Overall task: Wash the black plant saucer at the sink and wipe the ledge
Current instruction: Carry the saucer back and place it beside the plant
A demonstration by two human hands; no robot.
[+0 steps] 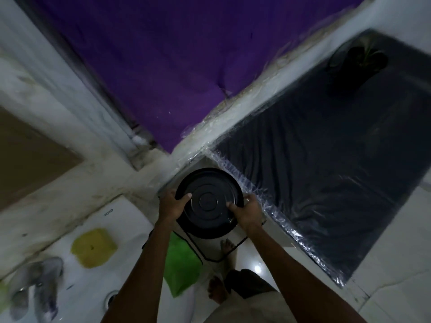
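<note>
I hold the round black plant saucer [208, 201] in the air with both hands, its ringed face turned toward me. My left hand [172, 203] grips its left rim with the thumb on the face. My right hand [247, 210] grips the right rim the same way. The saucer hangs beside the corner of the white ledge [233, 117], which is dusty and partly under clear plastic. The white sink [98, 229] lies at the lower left.
A yellow sponge [93, 247] and a grey cloth [37, 285] lie on the sink, and a green cloth [182, 264] hangs near my left forearm. A black potted plant [356, 61] stands at the far right on a dark surface. A purple curtain [175, 54] fills the top.
</note>
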